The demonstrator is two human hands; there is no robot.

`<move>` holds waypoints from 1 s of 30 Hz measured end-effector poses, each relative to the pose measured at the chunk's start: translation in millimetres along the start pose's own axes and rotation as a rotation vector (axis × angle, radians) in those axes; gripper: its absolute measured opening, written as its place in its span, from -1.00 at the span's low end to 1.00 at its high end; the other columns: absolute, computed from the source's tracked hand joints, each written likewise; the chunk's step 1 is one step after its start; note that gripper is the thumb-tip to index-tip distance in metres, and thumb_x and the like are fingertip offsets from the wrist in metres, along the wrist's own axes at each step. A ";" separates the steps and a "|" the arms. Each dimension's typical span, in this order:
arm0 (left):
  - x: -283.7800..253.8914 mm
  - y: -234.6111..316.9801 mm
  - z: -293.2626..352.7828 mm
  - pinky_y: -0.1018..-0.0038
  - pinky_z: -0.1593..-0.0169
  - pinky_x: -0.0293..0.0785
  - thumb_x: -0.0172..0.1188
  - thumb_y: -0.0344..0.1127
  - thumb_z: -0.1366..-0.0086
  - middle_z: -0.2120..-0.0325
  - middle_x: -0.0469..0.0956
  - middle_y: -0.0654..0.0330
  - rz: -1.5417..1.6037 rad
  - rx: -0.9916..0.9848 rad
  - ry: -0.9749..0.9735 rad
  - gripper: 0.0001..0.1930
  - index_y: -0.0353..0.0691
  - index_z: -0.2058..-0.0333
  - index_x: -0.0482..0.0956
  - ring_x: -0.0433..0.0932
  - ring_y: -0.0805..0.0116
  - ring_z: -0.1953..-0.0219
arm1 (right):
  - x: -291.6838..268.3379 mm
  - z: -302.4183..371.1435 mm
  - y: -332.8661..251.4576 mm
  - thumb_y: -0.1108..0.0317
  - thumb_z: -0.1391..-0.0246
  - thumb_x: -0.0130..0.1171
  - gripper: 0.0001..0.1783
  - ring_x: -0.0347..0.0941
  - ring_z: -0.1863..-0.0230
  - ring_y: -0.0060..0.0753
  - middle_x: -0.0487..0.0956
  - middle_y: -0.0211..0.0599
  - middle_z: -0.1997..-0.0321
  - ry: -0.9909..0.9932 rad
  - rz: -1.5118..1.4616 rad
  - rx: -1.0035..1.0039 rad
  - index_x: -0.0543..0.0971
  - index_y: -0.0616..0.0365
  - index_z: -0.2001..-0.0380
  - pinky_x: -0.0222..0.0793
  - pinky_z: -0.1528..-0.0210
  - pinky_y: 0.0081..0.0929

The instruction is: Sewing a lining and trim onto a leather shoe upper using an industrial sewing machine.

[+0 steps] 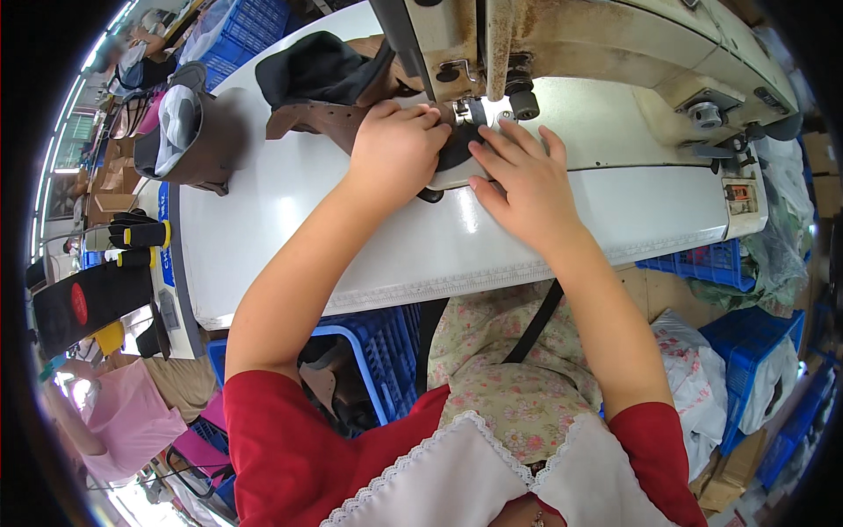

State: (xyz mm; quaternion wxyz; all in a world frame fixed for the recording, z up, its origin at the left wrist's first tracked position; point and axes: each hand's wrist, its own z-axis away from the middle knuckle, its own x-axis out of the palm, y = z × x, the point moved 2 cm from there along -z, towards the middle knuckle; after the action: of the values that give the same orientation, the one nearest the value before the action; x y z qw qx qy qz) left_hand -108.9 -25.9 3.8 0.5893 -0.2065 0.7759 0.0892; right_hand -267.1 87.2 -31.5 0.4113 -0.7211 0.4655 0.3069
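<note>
A brown leather shoe upper (323, 121) with a black lining lies on the white sewing machine table, reaching under the head of the industrial sewing machine (580, 44). My left hand (397, 151) is closed on the upper, its curled fingers just left of the presser foot (465, 111). My right hand (524, 180) lies open to the right of the foot, fingers spread. Its fingertips rest at the edge of the black part of the upper (457, 149). The needle point and the underside of the upper are hidden.
A brown bin (215, 132) holding pale and grey pieces stands at the table's left end (198, 263). Below the front edge sits a blue crate (378, 369) with leather pieces. More blue crates (742, 369) and plastic bags are at right. Another person in pink (136, 413) is at lower left.
</note>
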 end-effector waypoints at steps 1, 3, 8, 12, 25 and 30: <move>-0.1 0.0 -0.8 0.35 -0.11 0.38 0.26 -0.44 0.07 0.11 0.67 0.21 -0.002 -0.012 0.025 -0.64 -0.14 0.20 0.70 0.58 0.36 -0.04 | 0.5 -0.2 0.2 0.13 -0.06 0.24 -0.61 0.31 -0.29 -0.19 0.55 -0.30 -0.15 -0.001 0.003 -0.001 0.65 0.06 0.06 -0.02 -0.34 0.11; 0.3 0.1 -1.6 0.35 -0.10 0.38 0.26 -0.45 0.07 0.13 0.67 0.21 -0.005 -0.025 0.049 -0.64 -0.14 0.20 0.70 0.59 0.36 -0.02 | 1.5 -1.2 0.9 0.11 -0.07 0.23 -0.58 0.28 -0.31 -0.14 0.53 -0.28 -0.17 0.010 -0.006 0.029 0.64 0.07 0.04 -0.04 -0.36 0.13; 2.9 1.2 -3.5 0.35 -0.07 0.41 0.24 -0.46 0.04 0.16 0.68 0.21 0.023 -0.074 0.068 -0.69 -0.15 0.24 0.70 0.62 0.35 0.03 | 1.5 -2.4 1.9 0.07 -0.08 0.23 -0.57 0.27 -0.31 -0.13 0.52 -0.28 -0.19 0.009 -0.003 0.035 0.64 0.04 0.04 -0.06 -0.36 0.14; 1.4 3.0 -4.3 0.36 -0.05 0.42 0.24 -0.46 0.04 0.16 0.68 0.20 0.004 -0.067 0.083 -0.71 -0.15 0.26 0.70 0.62 0.35 0.03 | 1.7 -1.3 0.7 0.05 -0.10 0.22 -0.60 0.28 -0.30 -0.15 0.54 -0.30 -0.17 0.008 -0.015 0.020 0.66 -0.02 0.06 -0.08 -0.36 0.17; -3.2 15.8 -11.2 0.34 0.01 0.50 0.24 -0.43 0.06 0.23 0.68 0.16 -0.090 -0.079 -0.031 -0.75 -0.16 0.32 0.70 0.64 0.30 0.08 | 4.9 -1.0 0.3 0.05 -0.14 0.18 -0.63 0.30 -0.31 -0.19 0.59 -0.34 -0.11 0.059 0.051 0.056 0.67 0.00 0.09 -0.12 -0.35 0.28; 1.7 23.6 -16.1 0.37 0.10 0.51 0.21 -0.42 0.05 0.38 0.65 0.20 -0.138 -0.124 -0.041 -0.89 -0.16 0.47 0.63 0.65 0.28 0.20 | 5.3 -2.0 0.9 0.02 -0.18 0.12 -0.56 0.26 -0.33 -0.18 0.55 -0.37 -0.17 0.012 0.078 0.105 0.63 0.04 0.01 -0.14 -0.35 0.32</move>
State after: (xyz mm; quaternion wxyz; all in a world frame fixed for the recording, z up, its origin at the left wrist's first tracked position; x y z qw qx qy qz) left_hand -133.4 -11.2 4.4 0.5958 -0.2937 0.7407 0.1005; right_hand -265.8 83.0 -35.2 0.4334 -0.6816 0.5112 0.2938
